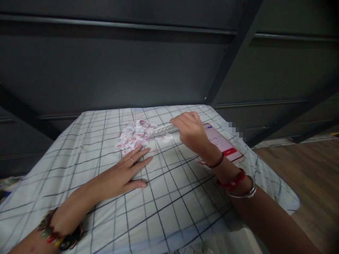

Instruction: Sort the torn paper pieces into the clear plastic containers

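Note:
A heap of small white and pink paper scraps (pixel 134 135) lies toward the far side of the checked cloth (pixel 164 197). My left hand (pixel 123 174) rests on the cloth with its fingers spread, the fingertips at the near edge of the heap. My right hand (pixel 190 132) is closed around the end of a white, flat, slotted strip (pixel 162 131). The strip's other end reaches the right side of the heap, and a few scraps lie beside it. What kind of tool the strip is, I cannot make out.
A phone (pixel 221 143) with a lit screen lies on the cloth, partly behind my right wrist. Dark metal panels (pixel 119 67) stand along the table's far edge. At the bottom, a pale box-like thing (pixel 233 241) shows partly. Wooden floor (pixel 299 165) is at right.

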`<state>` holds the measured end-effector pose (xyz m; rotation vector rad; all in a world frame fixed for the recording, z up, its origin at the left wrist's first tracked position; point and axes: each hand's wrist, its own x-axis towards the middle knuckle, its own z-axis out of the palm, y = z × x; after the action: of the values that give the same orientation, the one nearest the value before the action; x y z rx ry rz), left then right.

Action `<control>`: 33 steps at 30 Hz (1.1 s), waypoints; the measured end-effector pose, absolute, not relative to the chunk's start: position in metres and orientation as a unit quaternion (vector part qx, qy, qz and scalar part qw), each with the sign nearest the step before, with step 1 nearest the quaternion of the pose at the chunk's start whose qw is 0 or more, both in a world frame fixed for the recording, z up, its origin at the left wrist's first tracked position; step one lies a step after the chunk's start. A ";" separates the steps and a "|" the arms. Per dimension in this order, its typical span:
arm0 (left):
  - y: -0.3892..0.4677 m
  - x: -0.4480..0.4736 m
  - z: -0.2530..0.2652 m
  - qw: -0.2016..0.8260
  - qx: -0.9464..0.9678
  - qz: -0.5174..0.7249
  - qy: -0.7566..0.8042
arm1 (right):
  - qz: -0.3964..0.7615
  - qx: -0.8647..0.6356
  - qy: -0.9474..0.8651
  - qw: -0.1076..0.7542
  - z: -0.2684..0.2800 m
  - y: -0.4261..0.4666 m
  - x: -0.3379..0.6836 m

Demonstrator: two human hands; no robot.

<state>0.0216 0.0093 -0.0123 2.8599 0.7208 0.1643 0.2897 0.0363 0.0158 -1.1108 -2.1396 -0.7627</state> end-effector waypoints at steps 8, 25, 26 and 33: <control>0.009 0.023 -0.010 0.096 0.962 0.048 0.252 | -0.268 -0.437 -0.804 0.300 0.029 0.036 0.312; 0.015 0.045 0.024 0.052 0.969 -0.016 0.239 | -0.271 -0.472 -0.799 0.256 0.040 0.035 0.335; 0.017 0.050 0.027 0.050 0.971 -0.018 0.232 | -0.277 -0.477 -0.793 0.257 0.040 0.035 0.335; 0.030 0.083 0.024 0.012 0.983 0.030 0.181 | -0.263 -0.492 -0.794 0.241 0.041 0.034 0.337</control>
<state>0.0831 0.0302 0.0240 3.0636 0.5655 0.0929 0.3368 0.0344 0.0405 -1.3449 -2.1718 -0.7194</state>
